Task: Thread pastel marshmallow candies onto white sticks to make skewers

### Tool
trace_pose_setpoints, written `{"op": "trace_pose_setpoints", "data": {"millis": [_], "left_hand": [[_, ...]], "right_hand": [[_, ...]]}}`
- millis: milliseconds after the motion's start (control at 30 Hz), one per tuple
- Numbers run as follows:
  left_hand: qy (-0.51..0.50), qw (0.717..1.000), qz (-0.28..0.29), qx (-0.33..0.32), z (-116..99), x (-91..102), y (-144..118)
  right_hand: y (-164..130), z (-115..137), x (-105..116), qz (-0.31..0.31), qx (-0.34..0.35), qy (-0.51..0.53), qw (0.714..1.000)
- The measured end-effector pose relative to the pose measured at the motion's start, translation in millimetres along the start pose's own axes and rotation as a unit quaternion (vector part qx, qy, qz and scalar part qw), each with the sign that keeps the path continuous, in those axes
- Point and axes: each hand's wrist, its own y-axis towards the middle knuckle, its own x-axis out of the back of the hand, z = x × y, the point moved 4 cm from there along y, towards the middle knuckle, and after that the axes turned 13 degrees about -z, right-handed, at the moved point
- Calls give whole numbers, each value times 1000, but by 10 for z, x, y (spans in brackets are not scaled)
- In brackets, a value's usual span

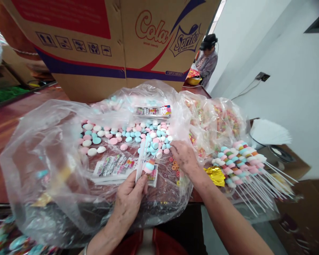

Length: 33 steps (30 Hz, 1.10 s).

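- A bundle of thin white sticks (141, 160) is gripped by the left hand (129, 199), fingers and thumb closed round its lower end; one stick carries a blue and a pink candy at the hand's upper edge.
- The sticks are held upright near the front edge of the bench (5, 124), over a stack of printed label cards (114, 166) lying flat on clear plastic sheeting (42, 148).
- The right hand (184, 154) is seen resting on the pile of round candies (127, 134), its fingertips bent down among the blue and white pieces; whether a piece is pinched cannot be told.
- The pink, blue and white candies are spread across the middle of the bench, on the plastic.
- Small orange ring sweets (174, 165) are scattered just beside the right wrist.
- Finished candy skewers (239, 159) are piled at the right end of the bench, sticks pointing towards the front right corner; a gold foil scrap (215, 174) lies next to them.
- A large cardboard box (108, 42) stands along the back edge.
- Another person (207, 58) is seen beyond the far right corner.
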Motion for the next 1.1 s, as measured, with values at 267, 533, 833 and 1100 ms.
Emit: {"op": "trace_pose_setpoints", "data": {"millis": [267,533,833,1100], "left_hand": [[-71,996,-3,45,185,20,33],[-83,995,-4,53,182,12,34],[-86,995,-11,51,159,6,22],[-84,996,0,39,199,4,46]], "right_hand": [[-27,210,-184,52,76,-174,980],[-67,308,-134,92,188,-29,977],[-67,131,-1,73,2,56,996],[-137,332,-168,72,50,-35,996]]}}
